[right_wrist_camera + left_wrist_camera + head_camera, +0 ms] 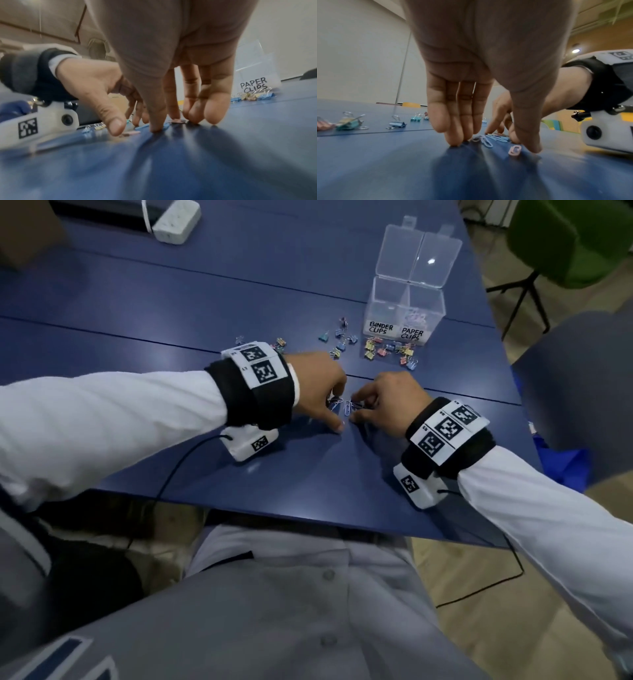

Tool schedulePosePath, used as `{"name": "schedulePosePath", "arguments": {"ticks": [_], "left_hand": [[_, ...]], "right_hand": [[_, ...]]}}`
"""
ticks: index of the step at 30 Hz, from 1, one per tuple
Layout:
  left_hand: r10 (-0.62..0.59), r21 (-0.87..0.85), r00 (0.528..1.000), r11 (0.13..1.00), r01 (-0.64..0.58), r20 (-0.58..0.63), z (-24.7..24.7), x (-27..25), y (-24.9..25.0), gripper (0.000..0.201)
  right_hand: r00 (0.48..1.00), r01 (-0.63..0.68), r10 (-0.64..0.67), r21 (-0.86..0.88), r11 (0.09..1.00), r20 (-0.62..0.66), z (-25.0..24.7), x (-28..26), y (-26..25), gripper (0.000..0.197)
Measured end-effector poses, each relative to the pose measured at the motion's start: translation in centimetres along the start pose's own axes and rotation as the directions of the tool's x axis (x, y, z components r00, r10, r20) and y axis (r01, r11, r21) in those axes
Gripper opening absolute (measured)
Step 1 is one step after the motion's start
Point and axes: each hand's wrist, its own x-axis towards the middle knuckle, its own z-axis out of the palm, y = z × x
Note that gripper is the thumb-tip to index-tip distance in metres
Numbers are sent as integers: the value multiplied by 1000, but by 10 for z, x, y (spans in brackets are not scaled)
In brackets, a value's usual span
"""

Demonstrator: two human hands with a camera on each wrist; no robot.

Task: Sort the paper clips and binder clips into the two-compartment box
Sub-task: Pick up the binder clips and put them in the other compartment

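Right now both hands are fingertips-down on the dark blue tabletop (171, 313): the left hand (317, 386) and right hand (390, 398), fingers straight, gripping nothing, flank a small cluster of pastel wire paper clips (346, 406). Farther off, coloured metal binder clips (388, 350) lie scattered before the clear plastic two-compartment box (404, 309), lid open.

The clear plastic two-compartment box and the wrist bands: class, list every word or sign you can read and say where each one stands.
"BINDER CLIPS": handwritten label on the left compartment of the clear plastic two-compartment box.
"PAPER CLIPS": label on its right compartment, also readable in the right wrist view.
Black-and-white square code markers on the wrist bands: patterns, not words; the tiny numbers beside them are too small to read.
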Motion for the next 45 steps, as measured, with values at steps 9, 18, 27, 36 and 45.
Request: {"name": "schedulePosePath", "arguments": {"ticks": [9,18,27,36,45], "left_hand": [[4,-78,1000,997,-5,-21,-3,13,3,12],[-7,-123,999,992,2,-35,-4,3,-9,15],[-40,-173,998,984,47,49,-7,2,-11,9],[3,-122,992,992,12,125,-4,9,-11,12],[-11,-334,998,943,-8,-54,-45,5,-20,15]], "right_hand": [[998,55,-55,-68,996,1,-5,3,2,18],[993,112,-102,-214,970,58,-9,3,-6,19],[996,75,-73,-28,997,55,-13,9,3,11],[995,101,-102,57,993,12,-10,2,11,14],[897,-300,334,954,-24,290,-14,-11,25,18]]}}
